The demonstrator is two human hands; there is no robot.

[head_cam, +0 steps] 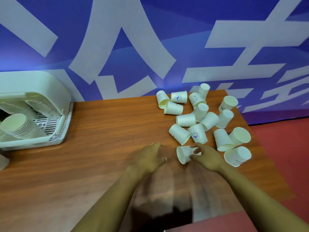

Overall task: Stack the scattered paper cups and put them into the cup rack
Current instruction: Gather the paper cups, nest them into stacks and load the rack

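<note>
Several white paper cups [199, 118] lie scattered on the right part of the wooden table [108, 124], most on their sides, some upside down. My right hand [207, 156] grips one cup [183, 154] lying on its side at the near edge of the pile, fingers curled round its base. My left hand [148, 156] hovers just left of that cup, fingers loosely spread, holding nothing. The white cup rack [50, 138] sits at the table's left, with stacks of cups [18, 126] lying inside it under a raised lid.
A blue wall with large white lettering [133, 56] stands right behind the table. The table's right edge [260, 131] drops to a red floor [287, 148]. Bare wood lies between the rack and the cup pile.
</note>
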